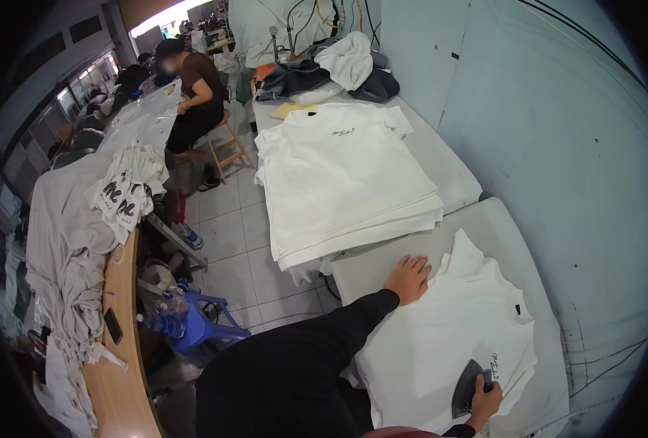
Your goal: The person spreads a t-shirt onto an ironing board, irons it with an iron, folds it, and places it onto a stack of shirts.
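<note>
A white T-shirt with small dark lettering near its neck lies spread on the padded ironing table. My left hand rests flat on the shirt's upper left edge, fingers slightly apart, holding nothing. At the lower right, my right hand is wrapped round the handle of a dark iron. The iron sits on the shirt, close beside the lettering. Part of the shirt's lower edge is hidden by my black sleeve and body.
Beyond lies a stack of white T-shirts, with a heap of dark and white garments behind. To the left stand a wooden-topped table with cloth and a phone, and a blue stool. Another person sits farther back.
</note>
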The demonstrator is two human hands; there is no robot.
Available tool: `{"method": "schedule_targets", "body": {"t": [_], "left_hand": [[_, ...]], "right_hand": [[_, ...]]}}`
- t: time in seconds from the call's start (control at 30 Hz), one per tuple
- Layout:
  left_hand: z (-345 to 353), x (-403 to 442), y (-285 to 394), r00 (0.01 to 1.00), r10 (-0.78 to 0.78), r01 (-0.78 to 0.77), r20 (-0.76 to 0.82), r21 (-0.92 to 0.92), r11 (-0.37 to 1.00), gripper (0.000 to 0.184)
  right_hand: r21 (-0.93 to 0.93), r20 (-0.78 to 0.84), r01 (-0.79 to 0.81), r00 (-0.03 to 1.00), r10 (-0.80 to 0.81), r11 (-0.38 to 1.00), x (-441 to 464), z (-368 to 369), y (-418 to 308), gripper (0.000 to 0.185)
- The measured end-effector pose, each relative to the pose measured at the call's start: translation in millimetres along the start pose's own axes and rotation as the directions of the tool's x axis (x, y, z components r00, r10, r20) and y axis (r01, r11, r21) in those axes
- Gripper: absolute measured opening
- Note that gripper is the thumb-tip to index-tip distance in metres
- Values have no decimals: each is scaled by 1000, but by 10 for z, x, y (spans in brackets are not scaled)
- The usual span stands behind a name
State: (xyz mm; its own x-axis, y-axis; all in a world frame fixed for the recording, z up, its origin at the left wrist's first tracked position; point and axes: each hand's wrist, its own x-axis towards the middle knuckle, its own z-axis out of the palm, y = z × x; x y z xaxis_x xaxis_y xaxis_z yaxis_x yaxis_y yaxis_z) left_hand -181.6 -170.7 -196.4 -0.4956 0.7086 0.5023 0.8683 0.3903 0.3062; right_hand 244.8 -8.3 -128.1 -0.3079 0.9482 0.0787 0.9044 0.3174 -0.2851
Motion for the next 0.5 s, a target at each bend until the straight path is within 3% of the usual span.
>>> {"method": "schedule_targets", "body": {"t": [0.33, 0.43, 0.5], "left_hand": [[17, -2, 8, 1000, -11, 11, 11, -9, 1000, 41], [-5, -8, 16, 1000, -7, 7, 12, -5, 1000, 41], [3, 6, 14, 1000, -9, 9, 21, 0, 1000, 43]], "right_hand": [[-99, 87, -99, 990, 107, 990, -48, -199, -289, 70], [-52, 94, -97, 990, 102, 994, -25, -181, -237, 70], [-43, 16, -52, 998, 53, 998, -19, -103, -183, 69]]}}
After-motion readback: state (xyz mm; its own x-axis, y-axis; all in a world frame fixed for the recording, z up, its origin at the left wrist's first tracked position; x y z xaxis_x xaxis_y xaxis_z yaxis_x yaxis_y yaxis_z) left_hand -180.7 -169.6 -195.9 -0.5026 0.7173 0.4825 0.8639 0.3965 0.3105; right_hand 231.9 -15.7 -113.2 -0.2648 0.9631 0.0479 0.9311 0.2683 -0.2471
